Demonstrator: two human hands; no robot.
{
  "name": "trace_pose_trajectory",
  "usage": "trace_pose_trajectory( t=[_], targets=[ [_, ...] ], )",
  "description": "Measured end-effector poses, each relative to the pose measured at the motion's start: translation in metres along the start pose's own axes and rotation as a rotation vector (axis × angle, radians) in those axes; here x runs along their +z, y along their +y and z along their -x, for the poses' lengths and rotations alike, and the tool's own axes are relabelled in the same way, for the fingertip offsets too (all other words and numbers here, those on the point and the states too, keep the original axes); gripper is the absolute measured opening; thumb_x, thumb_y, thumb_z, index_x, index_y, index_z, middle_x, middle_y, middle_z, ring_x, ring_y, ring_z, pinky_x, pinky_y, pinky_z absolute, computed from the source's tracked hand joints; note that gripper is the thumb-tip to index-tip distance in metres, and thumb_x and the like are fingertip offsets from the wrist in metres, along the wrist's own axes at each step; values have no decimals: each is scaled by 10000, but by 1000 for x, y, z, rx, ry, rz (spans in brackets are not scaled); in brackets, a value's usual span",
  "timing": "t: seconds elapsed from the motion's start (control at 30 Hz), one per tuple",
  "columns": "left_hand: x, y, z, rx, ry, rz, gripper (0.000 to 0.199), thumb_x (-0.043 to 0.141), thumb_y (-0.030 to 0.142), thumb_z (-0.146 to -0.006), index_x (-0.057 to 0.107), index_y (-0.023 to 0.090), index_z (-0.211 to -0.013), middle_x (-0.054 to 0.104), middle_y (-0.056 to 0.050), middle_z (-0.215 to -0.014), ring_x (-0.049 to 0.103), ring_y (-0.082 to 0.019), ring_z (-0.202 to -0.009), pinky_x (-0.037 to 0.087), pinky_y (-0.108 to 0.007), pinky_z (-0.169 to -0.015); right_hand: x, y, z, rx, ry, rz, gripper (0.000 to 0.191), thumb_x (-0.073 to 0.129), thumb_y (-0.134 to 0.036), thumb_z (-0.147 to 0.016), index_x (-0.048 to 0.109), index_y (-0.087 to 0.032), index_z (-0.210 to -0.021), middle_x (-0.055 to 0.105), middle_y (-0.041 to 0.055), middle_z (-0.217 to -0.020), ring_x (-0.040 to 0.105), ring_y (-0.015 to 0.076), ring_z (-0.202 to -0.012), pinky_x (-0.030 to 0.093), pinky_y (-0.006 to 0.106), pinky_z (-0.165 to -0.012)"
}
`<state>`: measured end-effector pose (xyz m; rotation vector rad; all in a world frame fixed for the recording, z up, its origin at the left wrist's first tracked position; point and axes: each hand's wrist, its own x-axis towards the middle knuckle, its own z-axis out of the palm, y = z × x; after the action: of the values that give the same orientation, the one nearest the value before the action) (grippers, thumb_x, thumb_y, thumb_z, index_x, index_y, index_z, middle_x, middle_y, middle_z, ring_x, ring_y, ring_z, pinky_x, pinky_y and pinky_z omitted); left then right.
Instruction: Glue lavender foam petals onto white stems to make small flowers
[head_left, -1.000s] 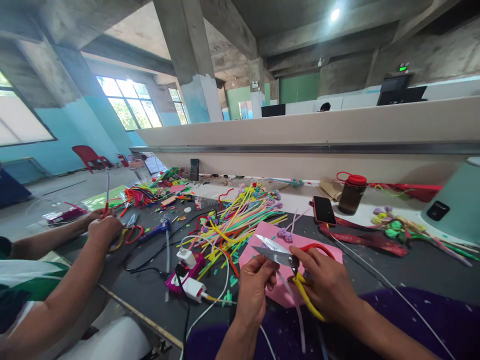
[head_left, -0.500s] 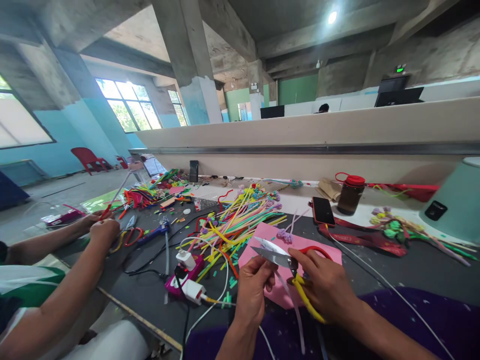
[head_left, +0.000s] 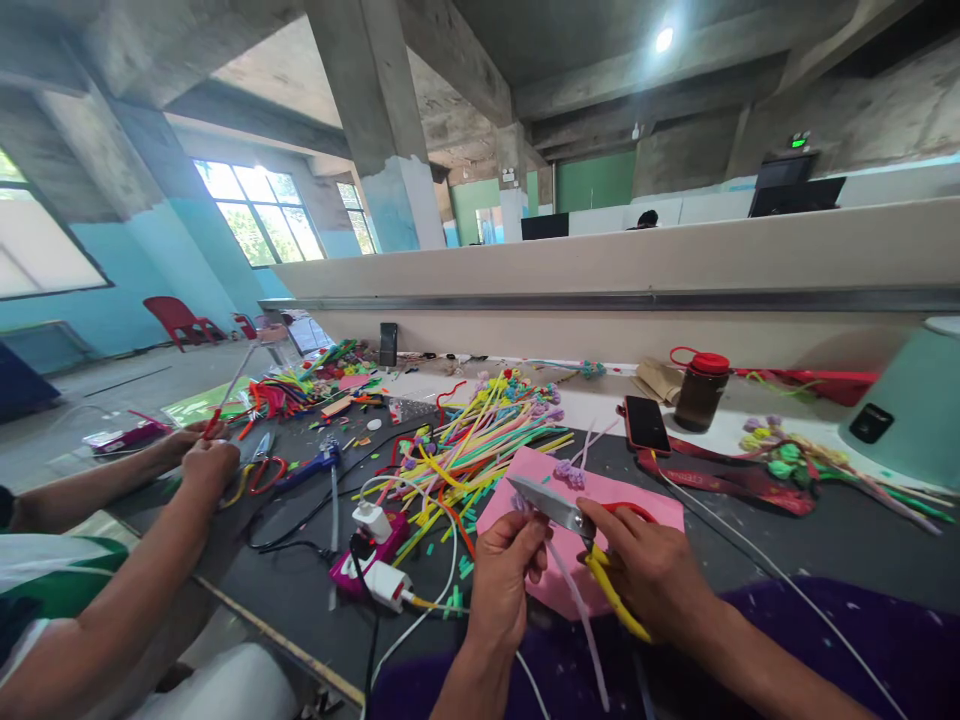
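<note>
My left hand [head_left: 504, 560] pinches a pale lilac pipe cleaner [head_left: 581, 610], whose long end hangs down over the table edge. A bit of purple fuzz shows above my left fingertips. In my right hand [head_left: 656, 560] is a pair of scissors [head_left: 553, 503] with one red and one yellow handle. Their blades point left, look closed together, and lie just above my left fingertips. Beneath both hands lies a pink sheet [head_left: 517, 470], and on it rests a small purple pipe-cleaner flower [head_left: 570, 474].
A pile of colourful pipe cleaners [head_left: 487, 440] spreads left of the sheet. A magenta power strip [head_left: 349, 572] with chargers and cables sits nearer. A phone [head_left: 646, 424] and a brown bottle [head_left: 701, 395] stand behind right. At far left, a co-worker's hands [head_left: 206, 460] hold a red stem.
The scissor blades have come together from slightly apart. Purple fuzz now shows above my left fingertips. Both hands stay in nearly the same place.
</note>
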<state>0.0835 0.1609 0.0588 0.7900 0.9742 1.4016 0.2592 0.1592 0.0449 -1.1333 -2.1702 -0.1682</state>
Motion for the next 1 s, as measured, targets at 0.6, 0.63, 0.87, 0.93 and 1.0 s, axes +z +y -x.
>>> trace_pose_trajectory(
  t=[0.6,0.63,0.87,0.93,1.0],
  targets=[
    [-8,-3,-1,-154,-71,227,180,679,297,-686,637,136,-755,621,12,-593,481,-23,-361,248,-115,-320,-3,-17,-4,381,-196,-508,440,569,-329,-774,423,-248,-1182,556,-21,-735,526,132,-574,404,236,-539],
    [-9,-4,-1,-150,-74,234,176,680,296,-687,634,137,-749,618,14,-585,481,-24,-359,252,-114,-318,-3,-17,-3,338,-182,-461,448,565,-318,-779,415,-245,-1194,562,-10,-765,531,134,-587,407,239,-544],
    [-7,-7,-2,-82,-59,229,185,715,291,-646,635,134,-699,603,16,-566,499,-46,-393,301,-122,-315,2,-15,4,120,-80,-188,500,543,-251,-792,366,-212,-1257,563,62,-919,563,176,-737,429,288,-626],
    [-6,-6,-2,-57,-68,211,186,717,290,-644,639,128,-694,607,9,-570,503,-51,-404,314,-125,-320,3,-14,4,121,-84,-152,504,552,-248,-782,374,-211,-1252,562,63,-919,561,185,-744,429,302,-631],
    [-5,-6,-1,-31,-78,182,184,715,286,-646,645,122,-691,602,5,-557,503,-54,-410,323,-127,-326,2,-14,3,120,-90,-133,508,557,-237,-773,379,-217,-1249,561,61,-925,559,189,-752,427,314,-643]
  ],
)
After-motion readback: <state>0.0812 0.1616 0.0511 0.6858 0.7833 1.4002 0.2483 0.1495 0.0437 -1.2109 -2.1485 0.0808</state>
